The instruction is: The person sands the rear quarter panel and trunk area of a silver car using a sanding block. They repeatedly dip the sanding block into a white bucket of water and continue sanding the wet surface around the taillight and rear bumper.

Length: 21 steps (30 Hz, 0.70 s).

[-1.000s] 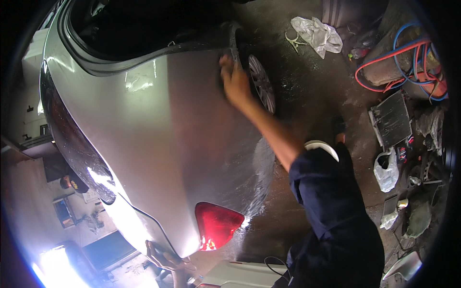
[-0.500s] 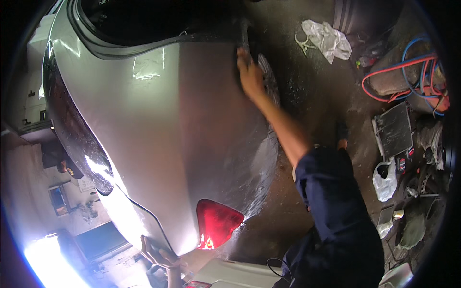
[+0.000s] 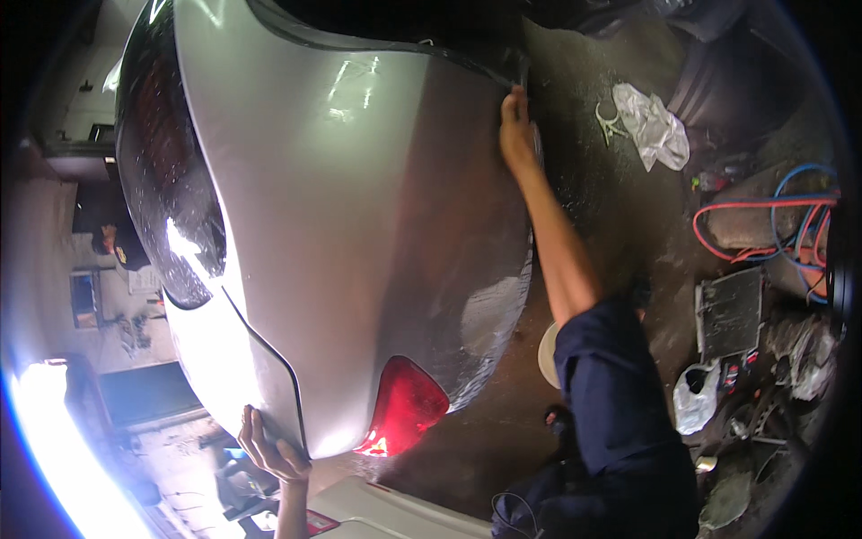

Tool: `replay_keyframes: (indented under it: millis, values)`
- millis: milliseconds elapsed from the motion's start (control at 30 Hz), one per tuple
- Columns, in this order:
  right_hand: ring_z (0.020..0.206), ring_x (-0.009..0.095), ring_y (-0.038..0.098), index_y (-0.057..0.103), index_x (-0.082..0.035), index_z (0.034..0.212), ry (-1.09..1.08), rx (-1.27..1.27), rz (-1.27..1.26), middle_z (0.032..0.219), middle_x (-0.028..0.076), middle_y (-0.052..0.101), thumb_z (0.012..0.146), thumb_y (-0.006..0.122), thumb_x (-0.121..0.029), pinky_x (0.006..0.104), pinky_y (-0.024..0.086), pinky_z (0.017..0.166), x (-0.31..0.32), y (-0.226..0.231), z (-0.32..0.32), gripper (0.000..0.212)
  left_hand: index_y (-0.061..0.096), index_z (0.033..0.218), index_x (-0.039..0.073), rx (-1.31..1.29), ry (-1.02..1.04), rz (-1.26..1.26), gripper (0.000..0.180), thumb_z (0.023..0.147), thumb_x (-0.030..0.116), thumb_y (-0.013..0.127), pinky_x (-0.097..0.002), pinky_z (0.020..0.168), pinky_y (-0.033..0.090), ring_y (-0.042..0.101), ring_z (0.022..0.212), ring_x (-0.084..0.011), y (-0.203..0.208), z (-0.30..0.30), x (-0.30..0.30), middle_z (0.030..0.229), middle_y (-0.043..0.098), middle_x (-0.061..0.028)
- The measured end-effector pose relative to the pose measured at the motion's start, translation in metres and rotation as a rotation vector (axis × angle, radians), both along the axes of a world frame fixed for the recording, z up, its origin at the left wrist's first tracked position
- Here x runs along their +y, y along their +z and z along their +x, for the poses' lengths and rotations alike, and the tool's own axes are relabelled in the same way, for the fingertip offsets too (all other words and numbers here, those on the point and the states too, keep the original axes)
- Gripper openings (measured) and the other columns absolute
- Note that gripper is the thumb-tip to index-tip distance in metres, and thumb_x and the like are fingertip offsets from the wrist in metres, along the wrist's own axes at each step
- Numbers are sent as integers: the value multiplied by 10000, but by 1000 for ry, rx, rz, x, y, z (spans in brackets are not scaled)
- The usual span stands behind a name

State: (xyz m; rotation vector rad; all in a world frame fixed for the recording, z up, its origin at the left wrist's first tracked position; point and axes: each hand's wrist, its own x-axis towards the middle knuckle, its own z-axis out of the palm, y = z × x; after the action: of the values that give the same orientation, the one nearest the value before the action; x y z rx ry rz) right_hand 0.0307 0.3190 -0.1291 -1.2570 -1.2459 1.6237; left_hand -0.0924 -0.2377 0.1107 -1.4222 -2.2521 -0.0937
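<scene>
A silver-grey car body fills the middle, with a red tail light at its near corner. My right hand reaches far over the side and presses on the darker, wet-looking rear side panel, close to the door opening. Its fingers are closed together; whatever may be under them is too small and dark to make out. My left hand rests on the bright rear edge of the car, left of the tail light, fingers stretched out and holding nothing.
To the right lie a silver plastic bag, red and blue hoses, a radiator-like panel and a white bag. Beside my right arm shows a pale round container. Another pale vehicle is close at the bottom.
The view has shifted, so the car sits differently in it. My right hand has moved a little along the panel toward the door opening; my left hand stays at the rear edge.
</scene>
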Motion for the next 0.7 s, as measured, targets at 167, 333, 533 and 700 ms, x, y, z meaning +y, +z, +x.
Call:
replay_keyframes:
  millis: [167,333,533,700]
  values:
    - [1617,274,120,144,-100,1676,112,-6,746,1758,103,105,1129,219,-512,512,69,1307,-151,43,-27,690,549,1387,-96,-1,71,-6,612,1014,365,400,-604,1086,422,551,1272,-488,9,7,-19,1369,570,-325]
    - [1608,303,165,123,-83,1678,2,-107,169,1738,122,203,1129,204,-513,511,71,1301,18,-10,6,702,582,1361,-91,-15,-21,37,603,985,357,435,-597,1085,430,580,1243,-481,-6,-3,6,1367,602,-303]
    - [1611,308,127,79,-70,1675,151,-51,565,1737,141,157,1106,165,-575,522,36,1295,-134,-2,-4,766,597,1357,-82,6,40,18,588,981,347,453,-584,1090,427,585,1248,-469,4,4,-11,1353,622,-293]
    - [1616,306,78,38,-64,1673,130,-40,509,1742,153,87,1086,136,-621,530,8,1290,-57,-31,15,815,602,1358,-72,0,29,28,591,999,370,446,-584,1097,423,586,1245,-465,6,5,-6,1354,622,-292]
